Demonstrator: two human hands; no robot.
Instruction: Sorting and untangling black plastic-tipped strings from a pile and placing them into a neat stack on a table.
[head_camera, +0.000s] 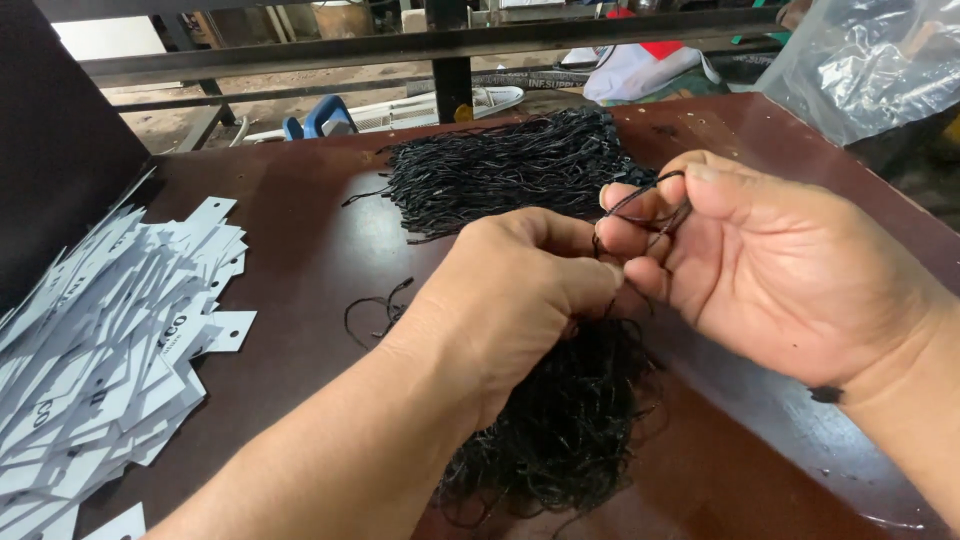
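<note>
Left hand (520, 290), right hand (760, 270): both grips pinched shut on black string (650, 205); two string heaps.

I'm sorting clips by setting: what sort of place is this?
Probably a small workshop bench for garment tags. A heap of white paper hang tags lies on a dark brown table, beside piles of black string loops; both hands work one loop.

You are working with both hands bare: your left hand (515, 300) and right hand (780, 270) are wearing no gloves or rings, and your forearms are showing no sleeves.
</note>
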